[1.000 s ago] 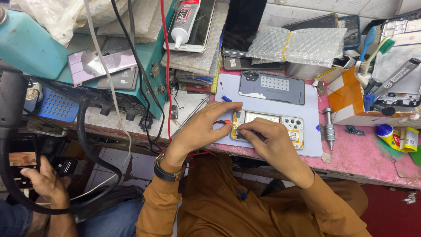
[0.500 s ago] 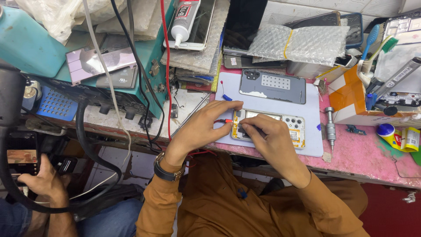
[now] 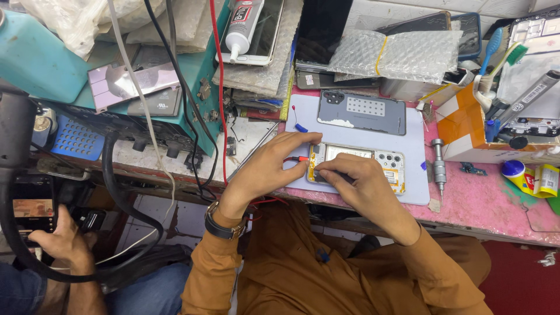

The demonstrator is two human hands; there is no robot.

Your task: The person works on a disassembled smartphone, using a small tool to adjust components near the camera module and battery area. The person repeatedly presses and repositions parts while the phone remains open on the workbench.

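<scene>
An opened phone (image 3: 382,158) with a yellow-edged inner frame lies on a lavender mat (image 3: 415,140) at the bench's front edge. My left hand (image 3: 265,172) rests at the phone's left end, its fingers pinched on a red-tipped probe (image 3: 298,158) that touches the phone's edge. My right hand (image 3: 363,182) covers the phone's lower left part, with its fingertips closed on a thin dark tool (image 3: 336,175) pressed into the frame. The two hands nearly touch. The phone's grey back cover (image 3: 361,112) lies just behind on the same mat.
A metal screwdriver (image 3: 438,167) lies at the mat's right edge. Behind it stands an orange box (image 3: 466,125) of tools, with bubble wrap (image 3: 402,53) further left. A teal machine (image 3: 192,76) with red and black cables is on the left. At lower left, another person's hand (image 3: 58,242) holds a phone.
My right hand has crept slightly left along the phone toward my left hand. My left hand stays on the probe at the phone's end.
</scene>
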